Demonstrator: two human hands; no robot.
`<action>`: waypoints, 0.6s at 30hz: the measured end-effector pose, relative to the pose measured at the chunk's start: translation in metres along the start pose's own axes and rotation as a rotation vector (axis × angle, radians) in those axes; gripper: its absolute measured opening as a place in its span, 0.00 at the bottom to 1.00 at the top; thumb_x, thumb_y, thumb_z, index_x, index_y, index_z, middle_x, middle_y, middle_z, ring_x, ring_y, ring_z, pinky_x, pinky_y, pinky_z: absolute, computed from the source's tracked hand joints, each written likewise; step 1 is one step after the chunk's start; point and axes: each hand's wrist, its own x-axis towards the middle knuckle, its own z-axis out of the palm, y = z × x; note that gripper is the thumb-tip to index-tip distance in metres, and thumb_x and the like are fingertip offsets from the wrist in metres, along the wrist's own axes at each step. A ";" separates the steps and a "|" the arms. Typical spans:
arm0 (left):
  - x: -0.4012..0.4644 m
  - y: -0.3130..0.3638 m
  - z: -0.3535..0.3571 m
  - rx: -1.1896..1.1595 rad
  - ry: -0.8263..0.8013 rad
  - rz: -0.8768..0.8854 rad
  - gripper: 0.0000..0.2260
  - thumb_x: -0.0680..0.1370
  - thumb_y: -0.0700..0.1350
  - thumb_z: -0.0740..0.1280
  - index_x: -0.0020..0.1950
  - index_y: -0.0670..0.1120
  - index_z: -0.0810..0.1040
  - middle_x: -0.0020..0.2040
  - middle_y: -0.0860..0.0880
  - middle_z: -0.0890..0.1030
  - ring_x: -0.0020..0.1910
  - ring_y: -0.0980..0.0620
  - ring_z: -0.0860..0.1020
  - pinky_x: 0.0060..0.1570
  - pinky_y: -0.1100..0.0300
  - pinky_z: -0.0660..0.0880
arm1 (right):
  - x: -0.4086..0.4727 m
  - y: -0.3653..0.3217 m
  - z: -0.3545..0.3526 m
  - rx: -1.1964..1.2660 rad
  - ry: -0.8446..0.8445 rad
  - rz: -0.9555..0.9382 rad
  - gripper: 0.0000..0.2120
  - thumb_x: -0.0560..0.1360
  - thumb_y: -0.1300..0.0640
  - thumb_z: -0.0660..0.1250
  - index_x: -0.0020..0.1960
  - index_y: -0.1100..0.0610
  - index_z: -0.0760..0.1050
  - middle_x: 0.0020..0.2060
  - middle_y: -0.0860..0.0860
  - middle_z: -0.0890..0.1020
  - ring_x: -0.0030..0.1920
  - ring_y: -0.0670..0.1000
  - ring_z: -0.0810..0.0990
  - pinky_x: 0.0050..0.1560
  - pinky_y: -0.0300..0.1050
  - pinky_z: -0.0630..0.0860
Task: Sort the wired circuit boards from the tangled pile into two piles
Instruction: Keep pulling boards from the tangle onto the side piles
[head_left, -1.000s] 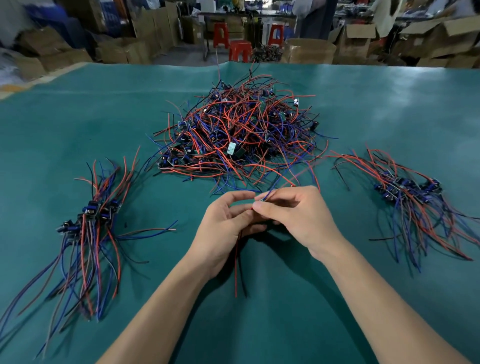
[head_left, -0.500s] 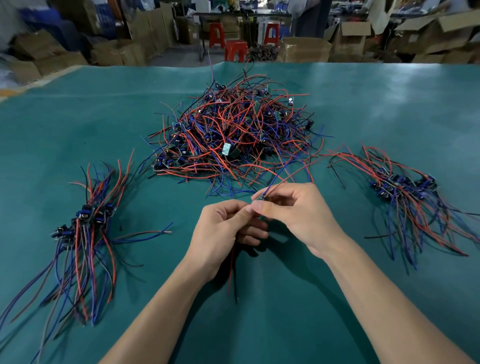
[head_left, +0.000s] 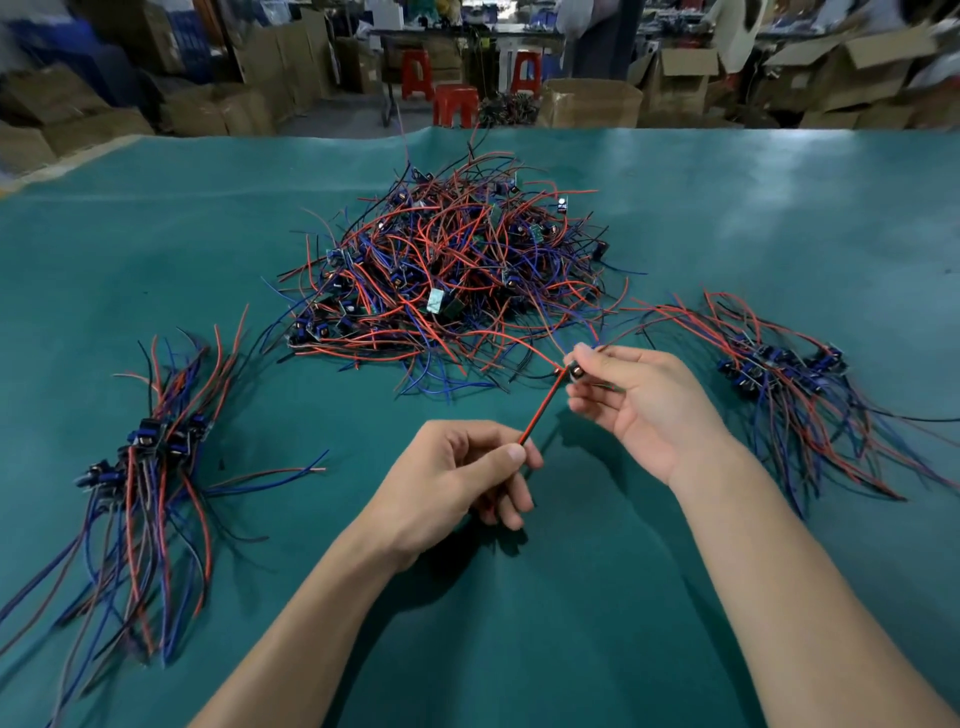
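Observation:
A tangled pile (head_left: 447, 280) of small circuit boards with red, blue and black wires lies in the middle of the green table. One sorted pile (head_left: 150, 462) lies at the left, another sorted pile (head_left: 779, 374) at the right. My right hand (head_left: 644, 400) pinches a small wired board (head_left: 574, 370) just right of the tangle's near edge. Its red and black wire pair (head_left: 543, 410) runs taut down to my left hand (head_left: 457, 483), which pinches it between thumb and forefinger. Further wires from the board trail back toward the tangle.
The green table cover (head_left: 571, 623) stretches wide around the piles. Beyond the far edge stand cardboard boxes (head_left: 587, 104), red stools (head_left: 457, 104) and a person (head_left: 602, 31) at a distance.
My hands have drawn apart: the right hand went up and right with the board, the left stayed low, and the red and black wire pair now stretches between them.

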 end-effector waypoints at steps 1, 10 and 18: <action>0.000 0.000 0.000 0.024 -0.010 -0.002 0.08 0.83 0.40 0.63 0.49 0.40 0.80 0.34 0.46 0.83 0.29 0.50 0.80 0.30 0.64 0.72 | 0.001 -0.002 -0.003 0.018 0.031 0.008 0.06 0.72 0.60 0.75 0.39 0.61 0.84 0.34 0.55 0.81 0.33 0.50 0.81 0.36 0.40 0.81; 0.000 0.001 0.002 0.120 -0.065 0.019 0.08 0.83 0.39 0.62 0.49 0.42 0.80 0.42 0.45 0.85 0.40 0.52 0.83 0.31 0.64 0.72 | -0.006 -0.025 -0.010 0.162 0.137 -0.070 0.07 0.79 0.64 0.68 0.42 0.63 0.79 0.34 0.54 0.83 0.34 0.50 0.84 0.39 0.41 0.82; 0.001 -0.004 0.001 0.071 0.044 0.016 0.08 0.83 0.38 0.63 0.50 0.38 0.81 0.40 0.41 0.85 0.34 0.51 0.80 0.29 0.63 0.73 | -0.012 -0.111 -0.083 -0.475 0.290 -0.193 0.07 0.75 0.64 0.70 0.50 0.67 0.81 0.29 0.52 0.78 0.24 0.45 0.75 0.25 0.37 0.73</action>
